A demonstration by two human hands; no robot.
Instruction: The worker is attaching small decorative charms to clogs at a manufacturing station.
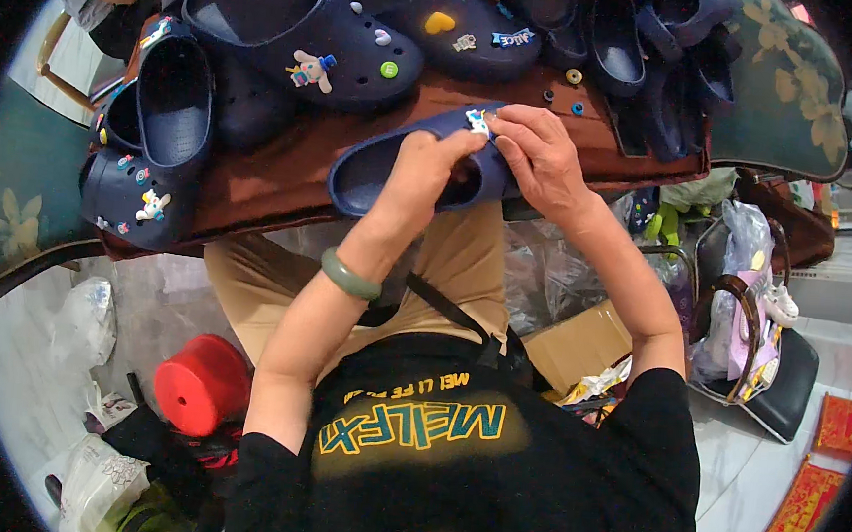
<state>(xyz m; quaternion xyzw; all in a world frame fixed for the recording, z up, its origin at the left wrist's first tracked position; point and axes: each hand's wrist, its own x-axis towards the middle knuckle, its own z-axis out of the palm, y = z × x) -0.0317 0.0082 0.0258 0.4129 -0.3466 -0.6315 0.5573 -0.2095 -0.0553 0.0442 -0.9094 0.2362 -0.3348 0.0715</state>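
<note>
At the near edge of the brown-covered table, a navy clog point(355, 174) lies with its toe toward the right. A small white charm point(477, 121) sits on its upper, between my fingertips. My left hand point(431, 166) is closed on the upper, its thumb pressed beside the charm; a green bangle point(350, 276) circles that wrist. From the other side my right hand point(544, 164) grips the toe, fingertips bent over the front next to the charm. My fingers cover much of the toe, and the underside is hidden.
Larger navy clogs with charms point(264, 37) line the far side, and more charm-covered clogs point(174, 100) stand at the left. Plain navy clogs point(616, 42) are piled at the far right. Loose small round pieces point(577, 109) lie near the toe. A bag-laden chair point(783, 385) stands right.
</note>
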